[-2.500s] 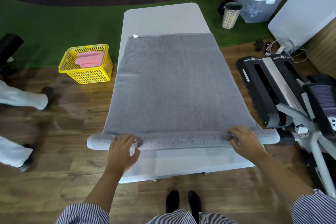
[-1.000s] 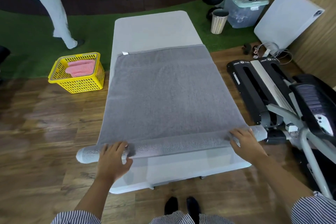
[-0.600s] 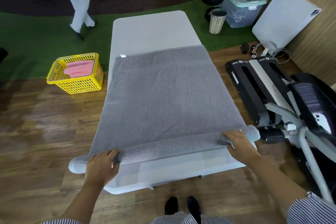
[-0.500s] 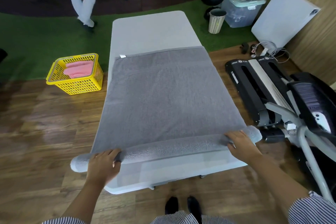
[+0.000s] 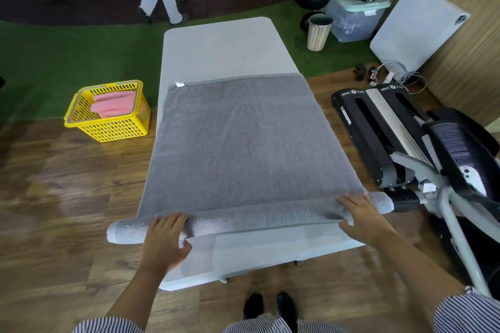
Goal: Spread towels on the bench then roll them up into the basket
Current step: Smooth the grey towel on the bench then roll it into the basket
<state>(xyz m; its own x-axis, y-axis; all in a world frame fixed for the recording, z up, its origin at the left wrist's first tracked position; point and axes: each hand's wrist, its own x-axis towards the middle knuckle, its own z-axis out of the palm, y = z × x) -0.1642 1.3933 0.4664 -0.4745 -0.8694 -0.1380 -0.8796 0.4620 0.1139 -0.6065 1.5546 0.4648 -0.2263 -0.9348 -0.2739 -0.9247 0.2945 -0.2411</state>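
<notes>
Two flat, open hands, left hand (image 5: 165,240) and right hand (image 5: 362,215), press the grey towel's (image 5: 243,143) rolled edge, lower frame; yellow basket (image 5: 81,119), left, holds pink towels (image 5: 112,104).

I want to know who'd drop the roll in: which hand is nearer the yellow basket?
Left. The left hand lies on the roll's basket-side end; the right hand is at the far end from the yellow basket.

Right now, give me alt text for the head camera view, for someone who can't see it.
Both hands, left hand and right hand, press on the rolled near end of a grey towel spread on a white bench. A yellow basket holding pink towels sits on the floor to the left.
</notes>
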